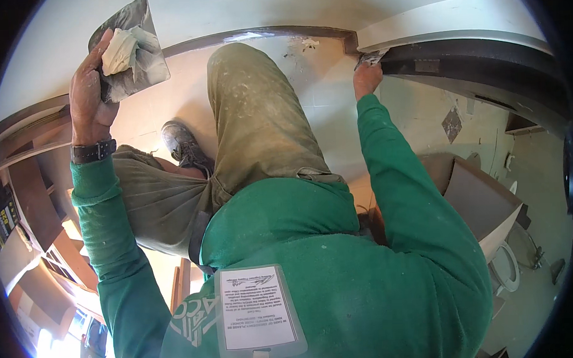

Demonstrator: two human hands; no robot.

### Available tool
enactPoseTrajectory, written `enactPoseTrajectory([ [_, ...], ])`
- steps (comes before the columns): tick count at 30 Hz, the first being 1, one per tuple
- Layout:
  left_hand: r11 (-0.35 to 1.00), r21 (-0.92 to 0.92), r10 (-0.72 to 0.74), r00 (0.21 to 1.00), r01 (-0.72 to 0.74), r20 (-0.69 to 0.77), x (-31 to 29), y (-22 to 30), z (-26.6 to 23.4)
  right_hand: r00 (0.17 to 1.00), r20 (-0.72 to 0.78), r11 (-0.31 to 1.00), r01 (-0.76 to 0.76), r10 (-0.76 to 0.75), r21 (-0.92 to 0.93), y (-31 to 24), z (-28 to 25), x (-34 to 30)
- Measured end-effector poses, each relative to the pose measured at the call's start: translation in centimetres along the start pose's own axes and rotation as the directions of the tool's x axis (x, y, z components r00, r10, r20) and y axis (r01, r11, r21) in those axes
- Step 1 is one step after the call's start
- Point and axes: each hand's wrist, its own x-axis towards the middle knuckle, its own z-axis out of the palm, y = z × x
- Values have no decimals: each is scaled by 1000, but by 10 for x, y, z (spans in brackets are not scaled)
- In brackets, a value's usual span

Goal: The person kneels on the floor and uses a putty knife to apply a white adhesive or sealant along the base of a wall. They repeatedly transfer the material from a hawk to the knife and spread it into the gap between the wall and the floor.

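My left hand (89,100), with a dark watch strap at its wrist, is raised at the upper left. It grips a flat metal plate (150,65) carrying a lump of off-white putty (120,52). My right hand (366,81) reaches out to the upper right, its fingers closed round a putty knife (372,57) whose handle is hidden in the fist. The blade, smeared with white, is at the corner where the dark door frame (465,62) meets the white wall (445,15); I cannot tell whether it touches.
A brown baseboard (200,43) with white smears runs along the wall. Putty crumbs (310,44) lie on the pale floor near my bent knee (245,86). My shoe (184,144) rests on the floor. Wooden shelving (35,200) stands left; a toilet (505,266) is at lower right.
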Motion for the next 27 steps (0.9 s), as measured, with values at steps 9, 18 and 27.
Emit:
enactPoseTrajectory([
  [9,999,-27,-33,997,35,65,8,-2,-9,991,-47,959,137,-129,250,-17,12,-15],
  [18,999,-7,-39,991,40,125,15,-3,-1,997,54,986,44,-53,162,-23,3,-29],
  [27,999,43,3,999,-4,40,-1,4,4,993,31,993,118,-118,2,9,0,1],
])
